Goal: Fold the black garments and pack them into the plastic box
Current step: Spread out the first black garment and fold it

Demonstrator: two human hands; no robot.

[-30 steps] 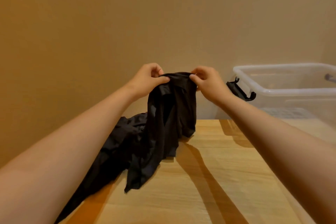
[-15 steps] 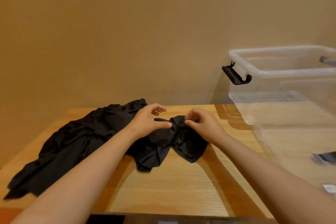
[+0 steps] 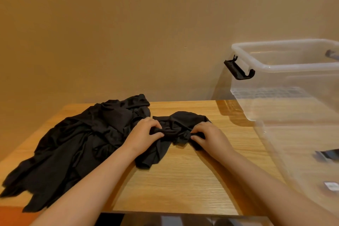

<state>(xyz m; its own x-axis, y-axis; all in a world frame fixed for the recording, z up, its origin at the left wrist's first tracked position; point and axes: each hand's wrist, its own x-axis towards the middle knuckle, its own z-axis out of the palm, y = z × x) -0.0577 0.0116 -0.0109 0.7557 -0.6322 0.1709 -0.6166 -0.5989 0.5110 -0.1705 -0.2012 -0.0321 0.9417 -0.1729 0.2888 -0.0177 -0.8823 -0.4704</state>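
Left hand: is gripping the garment, with its fingers curling over the top of a bunched band of cloth and its thumb pressing from the near side.
Right hand: is pinching the other end of the same band, with its fingers curling round the cloth and its thumb lying along it.
Garment: black and crumpled, it is lying on the tabletop between the two hands. A rounded hump is rising just beyond them, and a loose flap is trailing back toward the person under the left wrist.
Pile: more black cloth is sprawling to the left of the left hand. It is touching the held garment beside that hand and spreading out toward the near left edge. How many pieces are lying in it cannot be told.
Box: clear plastic and lidless, it is standing upright to the right of the right hand and apart from it. The wood is showing through its walls.
Latch: black, it is hanging from the box rim on the end facing the hands, beyond and above the right hand.
Tabletop: light wood, it is carrying the garment, the pile and the box. A bare stretch is showing between the forearms, nearer than the hands.
Wall: plain tan, it is standing beyond the hands, behind the tabletop.
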